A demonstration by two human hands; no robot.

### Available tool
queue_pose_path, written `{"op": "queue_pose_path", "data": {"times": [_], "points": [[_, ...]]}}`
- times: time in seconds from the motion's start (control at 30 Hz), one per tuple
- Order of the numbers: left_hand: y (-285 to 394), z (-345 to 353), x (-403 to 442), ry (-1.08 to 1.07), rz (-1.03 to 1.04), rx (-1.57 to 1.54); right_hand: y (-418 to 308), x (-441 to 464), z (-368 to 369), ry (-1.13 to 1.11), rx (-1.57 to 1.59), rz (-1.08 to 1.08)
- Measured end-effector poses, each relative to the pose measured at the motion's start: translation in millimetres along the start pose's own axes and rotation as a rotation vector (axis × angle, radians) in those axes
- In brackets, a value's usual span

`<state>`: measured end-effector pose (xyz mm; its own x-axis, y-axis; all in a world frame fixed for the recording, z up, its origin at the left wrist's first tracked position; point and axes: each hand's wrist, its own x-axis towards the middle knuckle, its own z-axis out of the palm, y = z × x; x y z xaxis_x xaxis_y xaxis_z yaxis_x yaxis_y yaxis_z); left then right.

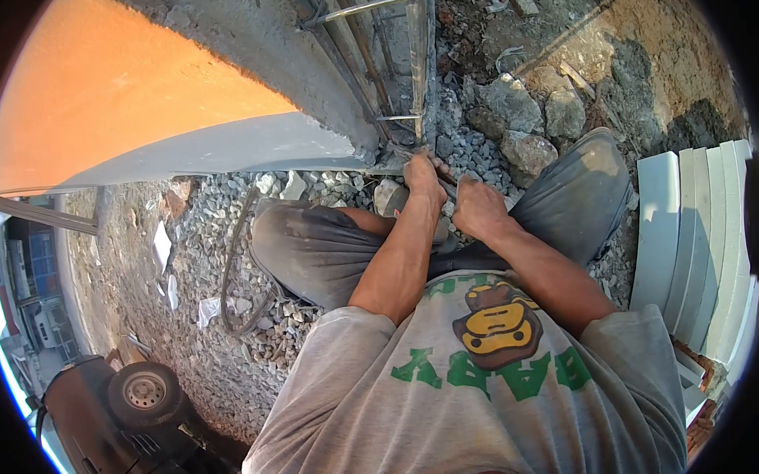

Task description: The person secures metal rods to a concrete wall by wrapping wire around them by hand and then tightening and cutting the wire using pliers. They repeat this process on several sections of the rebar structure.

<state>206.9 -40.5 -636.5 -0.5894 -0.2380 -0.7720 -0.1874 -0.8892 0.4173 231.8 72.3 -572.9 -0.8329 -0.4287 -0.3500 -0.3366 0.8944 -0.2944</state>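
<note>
A cage of steel rebar (419, 60) with bent ties stands upright against the concrete wall end. At the foot of its near bar, my left hand (424, 177) is closed, and what its fingers hold is hidden. Just right of it and closer to my body, my right hand (480, 207) is wrapped in a fist round a dark, narrow bar-like tool (449, 187). The tool's end reaches toward my left hand; its exact kind is too small to tell. Both forearms come in between my bent knees.
Grey gravel (229, 250) surrounds my legs. Large stones (527, 152) lie at the upper right. An orange and grey wall (157, 94) rises on the left. Pale stacked panels (672, 235) stand at the right. A dark vehicle (118, 422) is at the lower left.
</note>
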Motion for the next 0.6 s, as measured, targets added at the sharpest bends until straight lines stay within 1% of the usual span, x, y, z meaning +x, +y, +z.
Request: {"op": "queue_pose_path", "data": {"times": [0.03,0.07,0.13,0.17,0.2,0.27,0.33,0.37,0.4,0.43,0.47,0.5,0.53,0.57,0.6], "points": [[0.2,-2.0,-4.0,0.060,0.037,0.116,1.5,3.9,-3.0,-0.115,0.054,0.024],[0.3,-5.0,-8.0,0.058,0.039,0.114,4.8,9.7,-9.4,-0.113,0.052,0.023],[2.7,-9.8,-13.9,0.016,0.059,0.168,14.3,20.7,-22.8,-0.585,0.724,0.308],[4.4,-10.8,-14.2,0.017,0.059,0.167,20.1,20.6,-19.2,-0.657,0.978,0.336],[5.5,-12.1,-14.0,-0.039,0.042,0.080,25.8,22.3,-14.2,-0.661,0.975,0.336],[6.9,-15.7,-14.8,-0.150,0.006,-0.093,34.3,25.4,-4.7,-0.888,1.354,0.373],[11.8,-12.2,-11.7,-0.181,-0.004,-0.101,35.3,27.7,-7.9,-0.912,1.369,0.361],[10.0,-17.9,0.1,-0.276,0.016,-0.134,35.9,27.3,-8.4,-0.942,1.385,0.355],[8.6,-21.3,7.2,-0.367,0.034,-0.169,33.2,26.1,-15.8,-0.937,1.389,0.359],[9.2,-19.8,4.1,-0.394,-0.001,-0.264,26.5,23.0,-28.2,-0.892,1.261,0.378],[9.9,-20.1,1.8,-0.390,-0.008,-0.261,20.4,21.0,-33.7,-0.846,1.134,0.396],[12.3,-18.2,1.1,-0.368,-0.059,-0.306,16.4,19.5,-30.7,-0.843,1.137,0.398],[13.5,-16.4,-0.9,-0.344,-0.109,-0.355,12.2,13.1,-24.6,-0.494,0.660,0.219],[13.4,-12.5,-1.9,-0.314,-0.087,-0.307,7.0,3.8,-18.0,-0.149,0.182,0.041],[14.5,-7.8,-5.0,-0.317,-0.088,-0.306,-0.2,-5.9,-13.7,-0.147,0.182,0.043]]}}
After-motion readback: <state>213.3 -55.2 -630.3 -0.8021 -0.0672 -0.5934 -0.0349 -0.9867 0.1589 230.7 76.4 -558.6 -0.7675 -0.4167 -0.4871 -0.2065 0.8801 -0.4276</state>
